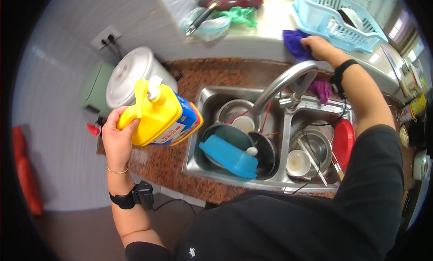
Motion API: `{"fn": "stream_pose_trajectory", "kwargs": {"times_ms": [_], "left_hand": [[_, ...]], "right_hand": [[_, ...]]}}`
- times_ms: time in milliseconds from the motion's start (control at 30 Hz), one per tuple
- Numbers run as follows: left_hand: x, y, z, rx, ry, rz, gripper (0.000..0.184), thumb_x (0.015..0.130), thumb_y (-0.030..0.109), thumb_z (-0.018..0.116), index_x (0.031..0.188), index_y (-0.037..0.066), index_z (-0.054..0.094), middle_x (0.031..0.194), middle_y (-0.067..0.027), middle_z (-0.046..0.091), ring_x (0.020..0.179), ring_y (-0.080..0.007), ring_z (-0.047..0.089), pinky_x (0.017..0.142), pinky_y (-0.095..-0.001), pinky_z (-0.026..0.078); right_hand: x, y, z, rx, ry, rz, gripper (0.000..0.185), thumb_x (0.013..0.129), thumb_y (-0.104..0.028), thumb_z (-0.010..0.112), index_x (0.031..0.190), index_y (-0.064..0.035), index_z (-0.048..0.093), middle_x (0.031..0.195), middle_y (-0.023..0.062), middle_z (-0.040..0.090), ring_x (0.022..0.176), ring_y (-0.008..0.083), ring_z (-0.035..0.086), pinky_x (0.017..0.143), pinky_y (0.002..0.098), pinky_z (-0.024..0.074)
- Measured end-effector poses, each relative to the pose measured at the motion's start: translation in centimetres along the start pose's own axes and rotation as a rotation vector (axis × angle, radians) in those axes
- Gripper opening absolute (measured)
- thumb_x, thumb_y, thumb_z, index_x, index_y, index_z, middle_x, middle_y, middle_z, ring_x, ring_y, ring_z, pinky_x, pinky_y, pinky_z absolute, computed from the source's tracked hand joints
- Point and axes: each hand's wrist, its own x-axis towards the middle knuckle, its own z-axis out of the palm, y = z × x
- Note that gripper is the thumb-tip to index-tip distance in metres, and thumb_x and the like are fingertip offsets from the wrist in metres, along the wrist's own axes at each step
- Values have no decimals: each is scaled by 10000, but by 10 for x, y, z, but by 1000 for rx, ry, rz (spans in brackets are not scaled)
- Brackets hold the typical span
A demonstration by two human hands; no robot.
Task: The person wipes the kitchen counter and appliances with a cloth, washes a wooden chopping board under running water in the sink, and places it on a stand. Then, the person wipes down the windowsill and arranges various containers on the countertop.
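Note:
My left hand (118,135) is wrapped round the handle of a yellow jug (158,118) with a blue label and a white pump top, held up over the counter left of the sink. Up by the window ledge, my right hand (319,48) has its fingers closed on a dark purple cloth (295,45). Behind the tap (282,82) lies a brighter purple cloth (321,90).
Pots, bowls and a blue basket (229,156) fill the left basin. In the right basin are a white bowl (298,163), utensils and a red dish (343,141). A blue rack (336,19) stands on the ledge; a white bucket (131,76) is at left.

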Motion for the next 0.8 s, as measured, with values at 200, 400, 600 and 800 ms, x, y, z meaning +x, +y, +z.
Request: {"fn": "stream_pose_trajectory", "kwargs": {"times_ms": [200, 400, 600, 800], "left_hand": [[-57, -117, -52, 144, 152, -216, 258, 720, -15, 652, 971, -20, 597, 851, -78, 644, 771, -129, 597, 721, -266, 482], [-58, -174, -65, 237, 230, -133, 260, 726, 47, 661, 972, 14, 583, 892, -138, 638, 828, -249, 620, 764, -333, 470], [-28, -197, -85, 200, 114, -46, 306, 733, 59, 660, 1021, 14, 567, 924, -147, 621, 868, -272, 604, 803, -344, 459], [-22, -182, -111, 317, 25, 204, 524, 757, 107, 662, 1243, 37, 477, 1169, -175, 500, 1098, -313, 480, 946, -365, 374]], "right_hand": [[-29, -4, -53, 156, 418, 262, 274, 630, 52, 491, 862, -75, 560, 794, 167, 593, 814, 277, 564, 731, 332, 443], [-102, -54, -156, 784, 735, 526, 380, 737, -67, 546, 1117, -54, 544, 949, 55, 591, 853, 145, 547, 748, 257, 436], [-181, -198, -187, 1188, 779, 182, 537, 791, -168, 504, 1281, 27, 402, 1181, 148, 533, 1097, 228, 529, 945, 328, 429], [-138, -376, -85, 1295, 251, 141, 544, 613, -190, 606, 1096, 48, 531, 1054, 117, 558, 976, 203, 555, 881, 305, 434]]}}
